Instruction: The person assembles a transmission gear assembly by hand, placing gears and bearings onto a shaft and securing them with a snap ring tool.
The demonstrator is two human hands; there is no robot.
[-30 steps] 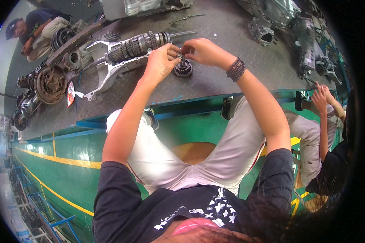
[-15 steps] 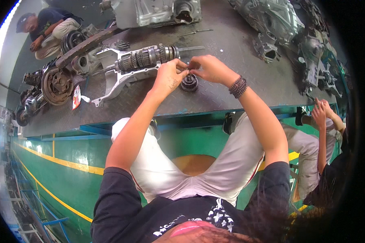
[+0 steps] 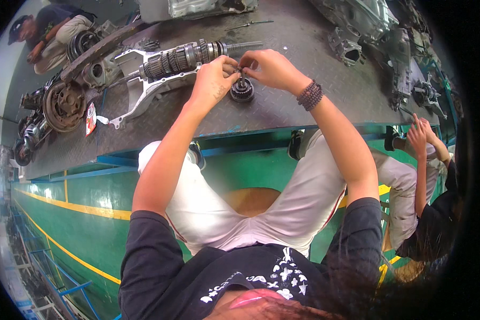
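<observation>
A small dark toothed gear part [image 3: 242, 94] stands on the metal tabletop, a narrow stem [image 3: 242, 80] rising from its middle. My left hand [image 3: 214, 80] and my right hand [image 3: 272, 69] meet at the top of this stem. Thumbs and fingers of both are pinched together there; what lies between the fingertips is too small and covered to make out. Just left and beyond, a long gear shaft [image 3: 181, 60] with several gears rests in an open light-grey housing [image 3: 138, 101].
A thin metal rod [image 3: 249, 25] lies farther back on the table [image 3: 304, 101]. Large castings [image 3: 352, 45] fill the far right. A rusty brake drum assembly [image 3: 64, 105] and a red-white packet [image 3: 91, 119] are at left. People sit at far left [image 3: 50, 32] and at right [image 3: 421, 138].
The whole view has shifted, so the table sits higher in the picture. My pinched fingers have risen slightly above the gear part, and more of its stem shows.
</observation>
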